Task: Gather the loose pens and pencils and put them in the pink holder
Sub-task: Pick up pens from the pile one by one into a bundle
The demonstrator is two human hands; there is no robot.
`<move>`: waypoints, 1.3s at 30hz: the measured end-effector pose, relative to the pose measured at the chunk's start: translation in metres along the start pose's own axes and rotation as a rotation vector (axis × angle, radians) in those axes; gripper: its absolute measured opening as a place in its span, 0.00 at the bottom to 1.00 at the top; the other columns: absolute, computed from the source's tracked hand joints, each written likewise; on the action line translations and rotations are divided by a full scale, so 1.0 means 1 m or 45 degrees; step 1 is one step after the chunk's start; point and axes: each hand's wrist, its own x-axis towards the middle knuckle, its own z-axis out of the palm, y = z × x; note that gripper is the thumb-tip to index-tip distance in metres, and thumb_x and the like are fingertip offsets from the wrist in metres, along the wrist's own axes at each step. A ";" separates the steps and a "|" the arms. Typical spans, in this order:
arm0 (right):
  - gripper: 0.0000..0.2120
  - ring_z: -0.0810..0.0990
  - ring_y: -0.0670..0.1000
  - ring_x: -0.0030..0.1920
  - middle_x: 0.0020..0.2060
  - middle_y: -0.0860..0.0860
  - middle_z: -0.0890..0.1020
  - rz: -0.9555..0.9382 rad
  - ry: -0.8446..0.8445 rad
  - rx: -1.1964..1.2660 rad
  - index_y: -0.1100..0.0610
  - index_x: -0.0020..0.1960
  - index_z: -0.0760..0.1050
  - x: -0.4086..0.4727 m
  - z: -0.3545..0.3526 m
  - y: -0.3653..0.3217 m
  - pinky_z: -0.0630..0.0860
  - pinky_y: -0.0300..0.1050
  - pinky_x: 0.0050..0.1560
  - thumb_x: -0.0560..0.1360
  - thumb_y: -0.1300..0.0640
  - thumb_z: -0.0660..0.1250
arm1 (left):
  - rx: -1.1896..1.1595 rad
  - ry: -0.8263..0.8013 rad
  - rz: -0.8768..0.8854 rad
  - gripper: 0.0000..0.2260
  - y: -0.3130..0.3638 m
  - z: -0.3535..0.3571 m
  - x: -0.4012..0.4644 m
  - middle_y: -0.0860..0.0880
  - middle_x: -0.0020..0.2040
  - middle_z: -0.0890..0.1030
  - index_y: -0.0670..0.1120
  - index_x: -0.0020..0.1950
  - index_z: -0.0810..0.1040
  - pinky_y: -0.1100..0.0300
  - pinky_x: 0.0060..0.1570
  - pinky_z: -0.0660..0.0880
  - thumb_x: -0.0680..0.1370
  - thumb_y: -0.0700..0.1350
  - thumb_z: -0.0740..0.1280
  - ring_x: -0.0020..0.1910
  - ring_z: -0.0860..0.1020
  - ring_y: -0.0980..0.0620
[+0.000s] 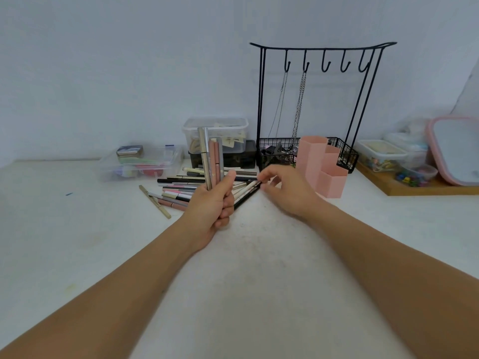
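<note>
Left hand [212, 203] grip closed round a bundle of pens [211, 158], held upright above the surface [77, 229]. Right hand [282, 189] fingertips pinch the end of a black pen [243, 179] in the loose pile [178, 189]. Pink holder [321, 165] stands just right of the right hand, in front of a black wire rack [318, 99].

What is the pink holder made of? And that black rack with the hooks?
The pink holder looks like matte plastic: smooth, even colour, thin moulded walls. The black rack looks like painted metal wire: thin bent rods and hooks, though the finish is hard to tell for sure.
</note>
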 end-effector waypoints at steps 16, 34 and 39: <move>0.08 0.76 0.48 0.50 0.53 0.49 0.79 -0.262 -0.239 -0.309 0.54 0.57 0.81 0.001 0.007 0.000 0.76 0.47 0.54 0.78 0.60 0.69 | 0.073 0.016 -0.016 0.17 -0.003 -0.001 -0.001 0.53 0.26 0.64 0.50 0.36 0.71 0.66 0.18 0.57 0.77 0.58 0.71 0.23 0.61 0.56; 0.04 0.81 0.48 0.33 0.34 0.52 0.83 0.223 -0.310 1.072 0.62 0.54 0.77 0.010 -0.043 -0.056 0.83 0.44 0.41 0.79 0.65 0.67 | -0.016 -0.032 -0.036 0.20 0.002 0.004 0.001 0.53 0.27 0.65 0.50 0.38 0.72 0.67 0.18 0.56 0.67 0.65 0.72 0.23 0.62 0.57; 0.11 0.83 0.51 0.36 0.37 0.59 0.83 0.191 -0.329 0.939 0.68 0.58 0.76 0.005 -0.031 -0.084 0.83 0.41 0.40 0.77 0.65 0.70 | -0.068 -0.037 -0.048 0.26 0.001 0.000 -0.001 0.50 0.29 0.66 0.48 0.45 0.73 0.67 0.18 0.56 0.65 0.69 0.71 0.23 0.64 0.56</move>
